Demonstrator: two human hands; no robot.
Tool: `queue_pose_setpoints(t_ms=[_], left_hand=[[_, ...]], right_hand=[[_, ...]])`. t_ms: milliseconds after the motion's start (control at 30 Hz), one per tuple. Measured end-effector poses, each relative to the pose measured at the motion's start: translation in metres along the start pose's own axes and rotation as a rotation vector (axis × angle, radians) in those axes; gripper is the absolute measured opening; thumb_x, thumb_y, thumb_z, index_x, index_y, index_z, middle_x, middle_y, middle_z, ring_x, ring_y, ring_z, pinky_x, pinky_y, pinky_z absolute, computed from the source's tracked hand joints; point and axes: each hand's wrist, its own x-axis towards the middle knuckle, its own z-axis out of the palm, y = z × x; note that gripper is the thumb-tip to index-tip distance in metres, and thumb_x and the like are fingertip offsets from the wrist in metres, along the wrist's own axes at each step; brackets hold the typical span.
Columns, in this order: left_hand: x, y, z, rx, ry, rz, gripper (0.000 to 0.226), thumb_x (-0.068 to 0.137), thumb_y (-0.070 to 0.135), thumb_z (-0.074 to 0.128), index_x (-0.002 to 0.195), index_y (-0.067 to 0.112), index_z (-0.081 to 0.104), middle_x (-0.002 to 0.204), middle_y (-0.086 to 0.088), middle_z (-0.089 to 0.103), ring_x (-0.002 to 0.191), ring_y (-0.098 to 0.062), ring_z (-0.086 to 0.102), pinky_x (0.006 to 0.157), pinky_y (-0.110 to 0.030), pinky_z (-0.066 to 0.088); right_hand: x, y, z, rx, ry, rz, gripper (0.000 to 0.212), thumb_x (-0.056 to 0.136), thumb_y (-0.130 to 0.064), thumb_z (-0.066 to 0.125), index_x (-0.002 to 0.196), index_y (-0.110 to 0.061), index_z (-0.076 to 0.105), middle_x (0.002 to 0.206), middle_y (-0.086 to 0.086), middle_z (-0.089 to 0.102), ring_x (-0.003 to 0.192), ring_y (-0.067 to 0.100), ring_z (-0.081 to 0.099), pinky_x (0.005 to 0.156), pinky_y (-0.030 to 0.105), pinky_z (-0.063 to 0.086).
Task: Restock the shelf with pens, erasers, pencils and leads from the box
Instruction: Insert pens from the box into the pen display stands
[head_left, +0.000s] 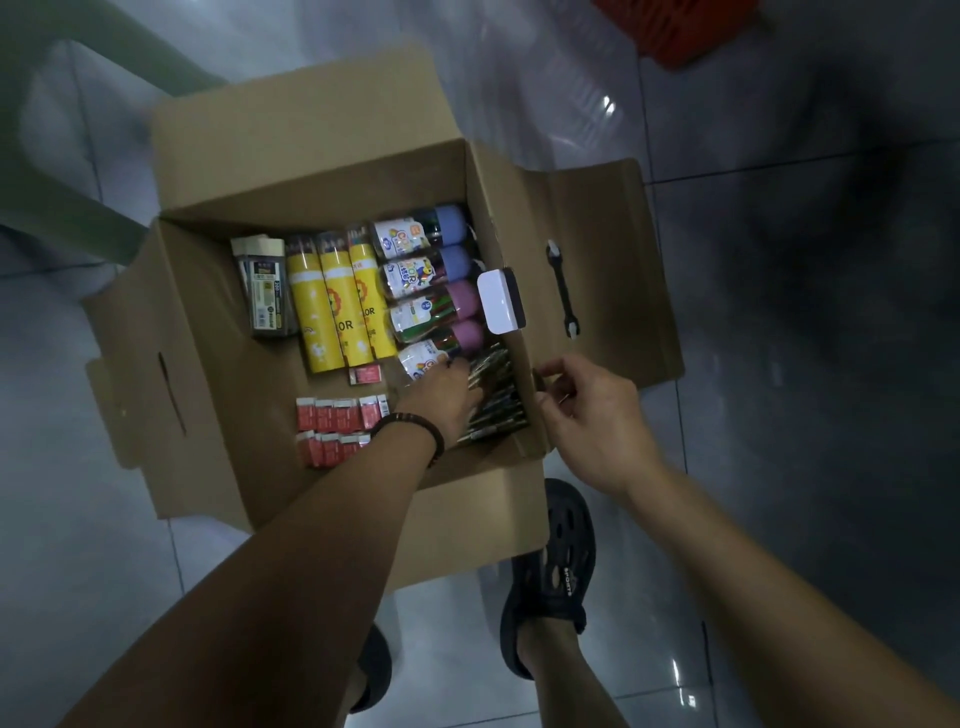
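Note:
An open cardboard box (208, 322) stands on the floor below me. Inside lie yellow tubes of colour pencils (332, 312), clear bottles with purple and pink caps (421, 280), a dark pack of leads (265, 296), red erasers (332, 421) and a row of pens (493, 400) along the right wall. My left hand (441, 395) reaches into the box with its fingers down on the pens; whether it grips any is hidden. My right hand (592, 410) pinches the box's right wall at its near corner.
A white and black device (501, 301) is clipped on the box's right wall. A black wrench (563, 291) lies on the open right flap. My sandalled foot (550, 577) stands by the box's near flap. A green chair (62, 156) is at the left, something red (680, 26) at the top.

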Motion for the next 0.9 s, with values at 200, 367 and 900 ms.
queue_pose_setpoints(t_ms=[200,367,900], left_hand=[[-0.028,-0.001,-0.018,-0.676,-0.028,-0.147,0.01,0.11,0.029,0.054,0.109,0.019,0.056,0.094,-0.005,0.071,0.073,-0.02,0.064,0.064,-0.034,0.055],[-0.116,0.015,-0.076,-1.362,-0.017,-0.21,0.016,0.111,0.015,0.051,0.118,0.005,0.062,0.093,-0.009,0.073,0.06,-0.018,0.061,0.057,-0.033,0.056],[-0.577,0.075,-0.429,-1.678,-0.168,0.081,0.04,0.108,0.016,0.054,0.147,0.003,0.05,0.137,-0.029,0.066,0.127,-0.051,0.064,0.108,-0.068,0.048]], right_hand=[[-0.006,-0.019,-0.004,-0.016,0.035,0.003,0.017,0.103,-0.021,0.068,0.12,-0.022,0.07,0.091,-0.014,0.066,0.081,0.002,0.065,0.073,0.022,0.056],[-0.037,-0.069,-0.024,0.019,0.074,-0.01,0.01,0.101,-0.022,0.068,0.11,-0.021,0.073,0.091,-0.006,0.071,0.082,0.014,0.07,0.082,0.044,0.062],[-0.316,-0.486,-0.175,0.484,-0.301,-0.218,0.014,0.104,-0.013,0.068,0.101,-0.008,0.08,0.089,0.022,0.075,0.071,0.025,0.067,0.063,0.042,0.061]])
